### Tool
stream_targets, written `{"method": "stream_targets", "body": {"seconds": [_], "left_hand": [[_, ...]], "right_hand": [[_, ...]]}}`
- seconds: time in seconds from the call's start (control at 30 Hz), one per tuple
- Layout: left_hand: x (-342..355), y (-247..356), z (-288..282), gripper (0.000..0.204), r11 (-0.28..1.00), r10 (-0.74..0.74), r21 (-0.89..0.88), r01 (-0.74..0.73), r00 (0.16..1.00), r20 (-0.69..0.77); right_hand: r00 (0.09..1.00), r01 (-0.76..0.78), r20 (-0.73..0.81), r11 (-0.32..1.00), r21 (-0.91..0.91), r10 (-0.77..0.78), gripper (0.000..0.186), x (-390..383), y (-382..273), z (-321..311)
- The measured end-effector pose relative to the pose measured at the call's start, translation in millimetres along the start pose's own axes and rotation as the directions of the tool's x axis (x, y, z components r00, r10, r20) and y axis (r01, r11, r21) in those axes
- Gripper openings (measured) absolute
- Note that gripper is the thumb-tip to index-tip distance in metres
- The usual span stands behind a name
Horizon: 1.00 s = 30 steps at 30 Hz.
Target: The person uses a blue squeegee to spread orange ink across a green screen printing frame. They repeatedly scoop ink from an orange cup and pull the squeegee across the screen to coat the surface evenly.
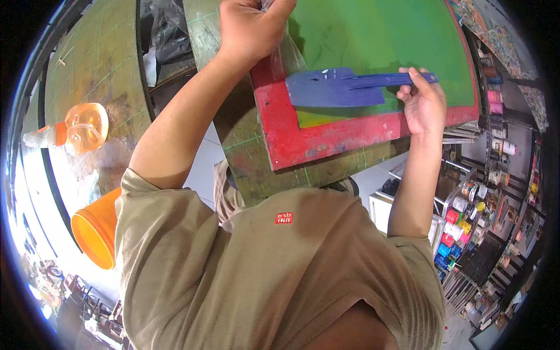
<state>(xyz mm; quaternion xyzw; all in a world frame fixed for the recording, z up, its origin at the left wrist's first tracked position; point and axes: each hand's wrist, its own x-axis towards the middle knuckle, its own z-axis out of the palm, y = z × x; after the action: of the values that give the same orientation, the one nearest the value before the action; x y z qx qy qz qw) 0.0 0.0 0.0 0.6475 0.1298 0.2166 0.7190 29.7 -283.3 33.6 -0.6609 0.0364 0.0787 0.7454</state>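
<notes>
My right hand (426, 105) grips the handle of a blue, broad-bladed spatula (321, 90), with thumb and fingers round the handle's end. The flat blade points left, over the lower left part of a screen printing frame (350, 137) with a red border and green surface. Whether the blade touches the screen I cannot tell. My left hand (256, 29) is at the top edge of the view, closed round a piece of clear plastic (289, 49) that hangs over the frame's left border. The upper part of what it holds is cut off.
The frame lies on a stained green worktable (251, 163). On another table at left stands a clear bottle of orange liquid (87, 125), near an orange bucket (96, 230). Shelves at right hold several paint jars (452, 233). Dark plastic bags (169, 32) lie between the tables.
</notes>
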Motion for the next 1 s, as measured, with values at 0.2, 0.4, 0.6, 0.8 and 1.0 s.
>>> {"method": "stream_targets", "body": {"seconds": [0.2, 0.4, 0.6, 0.8, 1.0], "left_hand": [[2.5, 9.4, -5.4, 0.015, 0.998, 0.008, -0.058, -0.007, 1.000, 0.015], [-0.7, 11.3, 0.7, 0.014, 0.987, -0.065, -0.149, 0.061, 0.998, -0.021], [3.4, 3.0, -1.9, 0.014, 0.999, 0.001, -0.050, -0.002, 1.000, -0.025], [1.1, 5.3, 1.1, 0.015, 0.996, -0.018, -0.089, 0.014, 0.999, -0.043], [1.1, 1.9, 4.7, 0.015, 0.997, -0.017, -0.081, 0.012, 0.997, -0.070]], "right_hand": [[1.000, 0.010, 0.007, 0.999, 0.042, -0.010, 0.029, 3.7, 2.8, 8.1], [1.000, 0.006, 0.007, 1.000, 0.024, -0.007, 0.031, 1.4, -0.5, 16.9], [0.999, 0.049, -0.009, 0.999, -0.002, -0.049, 0.035, 9.4, -8.2, 2.8], [0.999, 0.051, 0.012, 0.998, -0.044, -0.050, 0.037, 13.1, -14.4, 7.7], [0.997, 0.074, -0.008, 0.994, -0.076, -0.075, 0.035, 4.4, -15.2, 22.0]]}}
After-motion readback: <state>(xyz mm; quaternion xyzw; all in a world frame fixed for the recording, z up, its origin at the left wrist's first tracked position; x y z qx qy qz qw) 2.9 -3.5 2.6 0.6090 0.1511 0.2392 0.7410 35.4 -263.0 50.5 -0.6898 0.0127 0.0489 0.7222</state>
